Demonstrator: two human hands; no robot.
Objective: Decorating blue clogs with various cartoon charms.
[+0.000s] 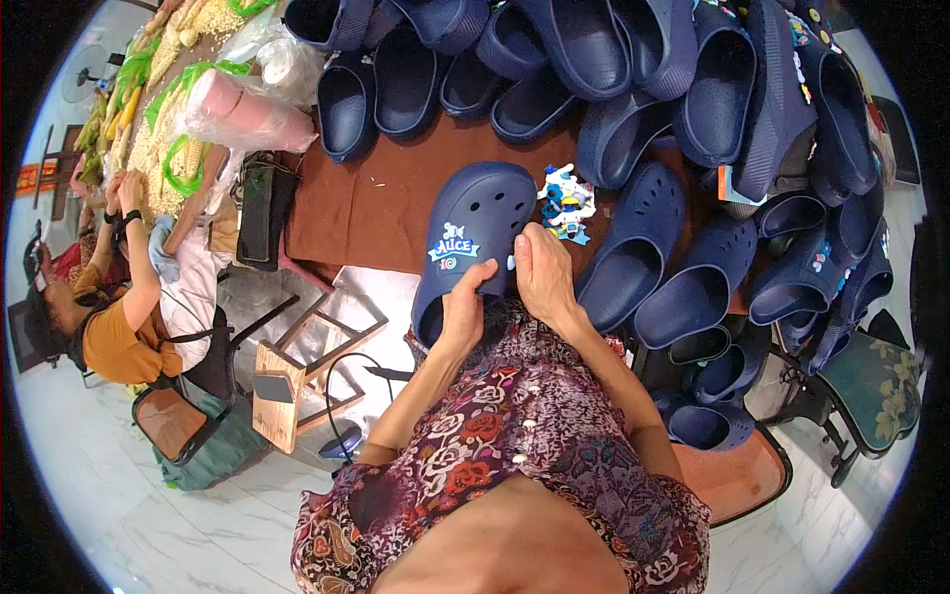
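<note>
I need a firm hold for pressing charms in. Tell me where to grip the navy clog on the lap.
Grip the navy clog at its heel opening, coming from the near side: that rim faces the body and gives an edge to wrap. The left hand already clasps it there; the right hand steadies the side, leaving the holed toe top free.

Navy perforated clog [475, 238] (colourful charms on top) lies toe-away on the lap

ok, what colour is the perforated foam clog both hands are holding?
Navy blue foam clog, with small colourful charms on its top; the head view shows it best.
</note>
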